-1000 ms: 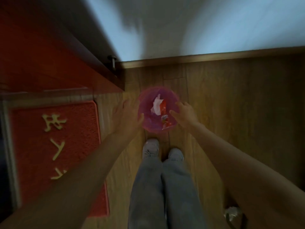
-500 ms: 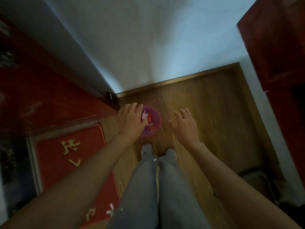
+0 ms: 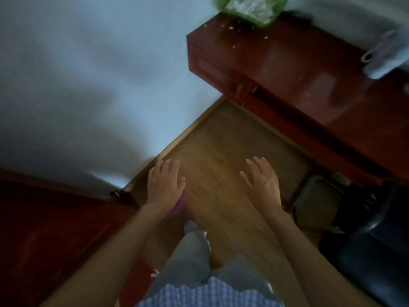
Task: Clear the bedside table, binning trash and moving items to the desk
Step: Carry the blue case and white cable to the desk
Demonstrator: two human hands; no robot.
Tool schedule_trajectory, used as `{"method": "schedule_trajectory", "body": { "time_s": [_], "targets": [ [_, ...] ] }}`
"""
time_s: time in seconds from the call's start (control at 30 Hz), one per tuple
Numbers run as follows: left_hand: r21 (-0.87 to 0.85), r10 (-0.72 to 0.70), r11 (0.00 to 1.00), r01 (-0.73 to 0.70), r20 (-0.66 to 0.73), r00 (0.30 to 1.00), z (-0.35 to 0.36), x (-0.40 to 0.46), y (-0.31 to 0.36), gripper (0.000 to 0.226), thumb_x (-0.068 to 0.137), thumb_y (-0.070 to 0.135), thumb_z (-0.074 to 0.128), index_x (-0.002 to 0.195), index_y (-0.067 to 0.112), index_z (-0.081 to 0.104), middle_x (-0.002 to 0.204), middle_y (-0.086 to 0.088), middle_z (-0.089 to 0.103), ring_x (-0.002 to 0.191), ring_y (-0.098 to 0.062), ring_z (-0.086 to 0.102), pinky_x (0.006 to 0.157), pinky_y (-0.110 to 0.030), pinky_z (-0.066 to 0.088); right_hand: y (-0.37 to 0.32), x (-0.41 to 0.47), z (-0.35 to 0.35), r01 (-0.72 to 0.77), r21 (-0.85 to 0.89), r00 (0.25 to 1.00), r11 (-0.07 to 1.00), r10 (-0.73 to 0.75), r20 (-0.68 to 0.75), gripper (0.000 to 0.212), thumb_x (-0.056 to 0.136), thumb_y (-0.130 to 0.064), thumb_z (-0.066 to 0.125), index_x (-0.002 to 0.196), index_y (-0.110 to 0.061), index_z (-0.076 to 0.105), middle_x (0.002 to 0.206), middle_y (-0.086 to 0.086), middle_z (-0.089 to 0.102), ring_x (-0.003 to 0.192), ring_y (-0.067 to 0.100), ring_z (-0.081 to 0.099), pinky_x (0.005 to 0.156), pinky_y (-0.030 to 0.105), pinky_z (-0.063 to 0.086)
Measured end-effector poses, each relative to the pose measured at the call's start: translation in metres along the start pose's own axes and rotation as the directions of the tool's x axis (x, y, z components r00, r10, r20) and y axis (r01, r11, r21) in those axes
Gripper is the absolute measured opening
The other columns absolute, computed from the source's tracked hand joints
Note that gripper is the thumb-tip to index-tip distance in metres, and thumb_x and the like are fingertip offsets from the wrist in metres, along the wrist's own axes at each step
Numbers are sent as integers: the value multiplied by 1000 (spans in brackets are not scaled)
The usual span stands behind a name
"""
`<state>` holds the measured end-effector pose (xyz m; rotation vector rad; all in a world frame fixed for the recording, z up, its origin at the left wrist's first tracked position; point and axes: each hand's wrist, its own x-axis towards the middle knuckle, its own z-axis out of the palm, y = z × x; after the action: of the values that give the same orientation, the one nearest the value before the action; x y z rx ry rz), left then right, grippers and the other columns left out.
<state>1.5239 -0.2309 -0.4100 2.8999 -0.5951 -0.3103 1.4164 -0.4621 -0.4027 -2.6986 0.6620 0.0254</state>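
Both of my hands hover above the wooden floor with fingers spread and nothing in them. My left hand (image 3: 165, 185) covers most of the pink bin (image 3: 179, 206), of which only a sliver of rim shows beneath my wrist. My right hand (image 3: 262, 181) is apart from the bin, to its right. A dark red wooden table (image 3: 287, 63) stands at the upper right. On it sit a green bag of white stuff (image 3: 250, 7) at the far edge, a pale blue object (image 3: 387, 54) at the right, and scattered crumbs.
A white wall fills the upper left. A dark red door (image 3: 55, 229) is at the lower left. A metal-framed stool (image 3: 318, 202) and a dark chair (image 3: 376, 240) stand at the right. My legs in grey trousers are at bottom centre.
My view has swung up and to the right, bringing the red table into sight. Both hands have drawn away from the pink bin, which is now almost hidden under my left hand.
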Motion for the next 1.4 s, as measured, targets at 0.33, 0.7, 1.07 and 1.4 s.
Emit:
{"method": "schedule_trajectory", "body": {
  "time_s": [0.33, 0.7, 1.07, 1.4],
  "targets": [
    [69, 362, 932, -355, -154, 919, -17, -33, 156, 53, 92, 46, 46, 137, 18, 43, 143, -8, 45, 132, -28, 40, 108, -44, 34, 126, -130, -88, -222, 71, 954, 972, 232, -189, 51, 96, -41, 47, 140, -15, 44, 148, 7, 41, 143, 23, 26, 117, 43, 24],
    [69, 712, 696, -715, -198, 674, -28, -148, 347, 53, 91, 39, 54, 135, 12, 45, 138, -12, 48, 130, -30, 41, 106, -46, 35, 237, -310, -173, -463, 119, 770, 878, 465, -437, 52, 95, -43, 47, 138, -13, 47, 145, 10, 46, 141, 25, 30, 115, 42, 26],
    [23, 927, 361, -932, -119, 356, 11, -224, 530, 54, 93, 39, 49, 139, 13, 40, 143, -11, 42, 133, -29, 36, 108, -44, 32, 343, -442, -215, -733, 249, 438, 633, 719, -540, 51, 95, -41, 50, 139, -16, 47, 145, 8, 46, 141, 24, 29, 114, 41, 24],
    [-70, 992, 122, -990, -9, 123, 82, -249, 706, 54, 89, 35, 56, 135, 9, 47, 139, -15, 48, 130, -31, 41, 104, -46, 38, 460, -488, -239, -873, 311, 200, 376, 857, -475, 51, 95, -46, 46, 138, -18, 48, 143, 7, 48, 140, 25, 32, 113, 46, 29]
  ]
}}
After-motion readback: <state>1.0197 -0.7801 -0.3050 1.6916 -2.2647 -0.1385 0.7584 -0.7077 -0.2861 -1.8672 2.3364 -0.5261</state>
